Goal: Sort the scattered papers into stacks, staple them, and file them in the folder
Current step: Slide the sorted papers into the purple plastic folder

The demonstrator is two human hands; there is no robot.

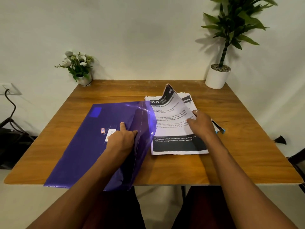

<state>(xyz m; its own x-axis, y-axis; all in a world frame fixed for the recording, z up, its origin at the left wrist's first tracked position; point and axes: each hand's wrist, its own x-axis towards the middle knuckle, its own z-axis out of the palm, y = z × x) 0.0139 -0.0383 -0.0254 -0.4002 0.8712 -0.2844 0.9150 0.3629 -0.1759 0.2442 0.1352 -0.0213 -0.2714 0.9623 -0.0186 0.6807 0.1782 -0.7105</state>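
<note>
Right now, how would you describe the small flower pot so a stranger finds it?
Look at the wooden table; its far left corner holds the flower pot. It has white blossoms, unlike the tall leafy plant at the far right.

There is one purple folder (92, 146) and one paper pile (175, 146). Two plants stand: flower pot (85, 80) at eleven o'clock, leafy plant (217, 78) at one.

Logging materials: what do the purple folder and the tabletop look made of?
The folder: thin glossy plastic, translucent at the flap, where the papers show through and light glares. The tabletop: wood or wood-look laminate, brown grain streaks, soft sheen; cannot tell which.
</note>
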